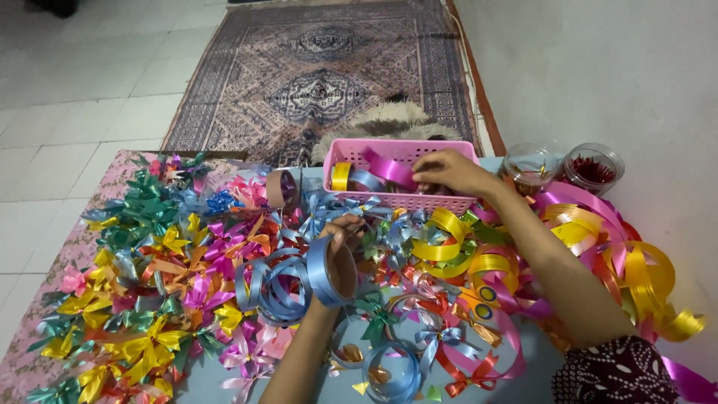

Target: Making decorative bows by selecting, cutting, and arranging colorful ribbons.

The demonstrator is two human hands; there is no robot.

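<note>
Your left hand (342,258) is closed around loops of light blue ribbon (280,288) wound about it, held above the table's heap of coloured ribbon bows (161,262); your right hand (452,173) reaches into the pink plastic basket (404,200), fingers curled on a ribbon roll inside; whether they grip it, you cannot tell. Two clear jars (565,168) stand just right of the basket

A low pale-blue surface (523,378) carries heaps of ribbon bows (149,284), loose ribbon coils (449,247), a pink basket (404,200) and two small clear jars (594,168); its left part seems covered by a pink patterned cloth (45,314)
</note>
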